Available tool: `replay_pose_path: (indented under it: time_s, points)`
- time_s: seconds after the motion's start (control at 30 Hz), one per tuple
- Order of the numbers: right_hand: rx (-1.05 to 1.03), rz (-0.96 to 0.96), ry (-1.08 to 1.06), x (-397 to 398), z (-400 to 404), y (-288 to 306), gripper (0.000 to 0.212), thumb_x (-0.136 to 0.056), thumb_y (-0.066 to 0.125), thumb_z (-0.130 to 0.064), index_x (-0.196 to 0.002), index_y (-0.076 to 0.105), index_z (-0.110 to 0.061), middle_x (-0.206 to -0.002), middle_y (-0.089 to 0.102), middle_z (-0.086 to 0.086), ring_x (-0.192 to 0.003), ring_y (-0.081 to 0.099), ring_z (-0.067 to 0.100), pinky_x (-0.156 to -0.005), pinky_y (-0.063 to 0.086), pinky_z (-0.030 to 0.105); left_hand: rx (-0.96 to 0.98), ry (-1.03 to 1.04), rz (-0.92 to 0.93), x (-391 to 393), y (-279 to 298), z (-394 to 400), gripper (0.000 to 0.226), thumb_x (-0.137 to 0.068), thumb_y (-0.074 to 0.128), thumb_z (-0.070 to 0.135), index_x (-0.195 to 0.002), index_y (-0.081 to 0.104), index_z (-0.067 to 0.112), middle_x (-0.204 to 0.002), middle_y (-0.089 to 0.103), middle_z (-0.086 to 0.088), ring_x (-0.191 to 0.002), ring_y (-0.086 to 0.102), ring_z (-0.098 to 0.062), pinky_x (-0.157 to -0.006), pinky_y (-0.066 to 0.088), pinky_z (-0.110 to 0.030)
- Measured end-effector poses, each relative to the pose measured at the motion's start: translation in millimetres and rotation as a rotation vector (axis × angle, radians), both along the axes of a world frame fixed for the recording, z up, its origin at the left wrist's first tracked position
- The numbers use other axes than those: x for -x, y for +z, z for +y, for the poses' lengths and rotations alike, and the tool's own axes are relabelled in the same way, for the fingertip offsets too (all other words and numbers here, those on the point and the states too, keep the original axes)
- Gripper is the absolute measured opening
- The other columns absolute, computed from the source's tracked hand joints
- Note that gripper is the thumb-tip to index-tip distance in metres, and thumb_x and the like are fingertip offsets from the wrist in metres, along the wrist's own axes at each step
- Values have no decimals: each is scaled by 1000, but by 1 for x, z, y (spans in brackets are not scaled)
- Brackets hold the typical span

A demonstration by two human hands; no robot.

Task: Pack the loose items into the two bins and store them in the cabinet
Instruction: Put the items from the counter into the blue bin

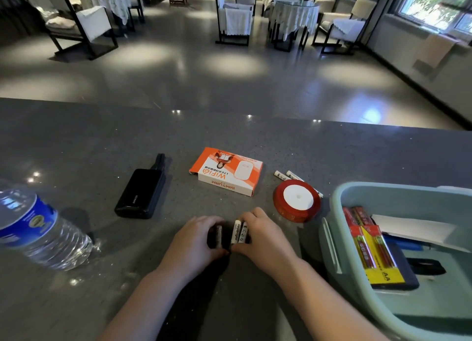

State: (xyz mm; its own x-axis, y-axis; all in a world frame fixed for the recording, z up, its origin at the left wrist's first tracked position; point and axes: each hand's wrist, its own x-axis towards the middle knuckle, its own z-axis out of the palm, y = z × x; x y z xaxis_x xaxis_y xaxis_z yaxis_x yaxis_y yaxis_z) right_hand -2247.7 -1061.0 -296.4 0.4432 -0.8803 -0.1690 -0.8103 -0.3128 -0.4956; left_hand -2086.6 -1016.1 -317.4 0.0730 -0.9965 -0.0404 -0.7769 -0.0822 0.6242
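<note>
On the grey counter [76, 136] both my hands gather loose batteries. My left hand [194, 241] curls round a dark battery [219, 234]. My right hand [260, 238] pinches two white batteries [239, 232] between thumb and fingers. Behind them lie an orange-and-white WiFi box [227, 172], a black power bank [141, 192], a red ribbon spool [297, 200] and two more white batteries [286, 175]. A pale green bin [357, 195] at the right holds a red-and-yellow AA battery pack [370, 248], a white paper and dark items.
A clear water bottle [38, 228] with a blue label lies on its side at the left. The counter's far edge runs across the middle of the view. Beyond it are a shiny floor, covered chairs [235, 16] and tables.
</note>
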Motion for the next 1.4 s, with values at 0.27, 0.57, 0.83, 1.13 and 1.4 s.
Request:
replay_pose_path:
  time_s: [0.27, 0.57, 0.83, 1.13, 1.4]
  points:
    - [-14, -342, -168, 27, 41, 61, 56, -75, 78, -37, -124, 52, -34, -116, 48, -17, -101, 50, 0, -90, 46, 21, 108, 199, 498, 18, 30, 9, 45, -61, 81, -9, -99, 66, 11, -85, 70, -12, -60, 61, -1, -56, 48, -9]
    - [136, -620, -404, 179, 64, 115, 49, -64, 86, -36, -107, 63, -34, -86, 64, -8, -69, 61, 4, -72, 53, 24, 210, 115, 588, 108, 98, 23, 51, -43, 87, 29, -91, 70, 28, -77, 71, 1, -69, 66, -10, -68, 53, -28]
    - [145, -251, -573, 307, 17, 90, 48, -69, 82, -41, -108, 64, -20, -93, 65, -6, -81, 61, 9, -70, 49, 23, 210, -45, 475, 205, 109, 19, 44, -50, 89, 32, -89, 69, 34, -80, 68, 7, -79, 62, -3, -67, 51, -18]
    - [-43, 314, -411, 294, -57, 58, 44, -73, 72, -53, -87, 67, -12, -74, 61, 1, -70, 58, 20, -55, 40, 25, 189, -82, 203, 268, 108, -3, 43, -61, 83, 47, -98, 62, 38, -90, 60, 22, -83, 54, 8, -70, 45, -14]
    - [-16, 462, -368, 284, -75, 35, 59, -75, 65, -63, -102, 64, -11, -82, 58, 2, -75, 56, 23, -66, 48, 28, 165, -72, 101, 266, 102, -11, 43, -64, 80, 50, -100, 60, 39, -93, 56, 27, -87, 50, 11, -75, 48, -17]
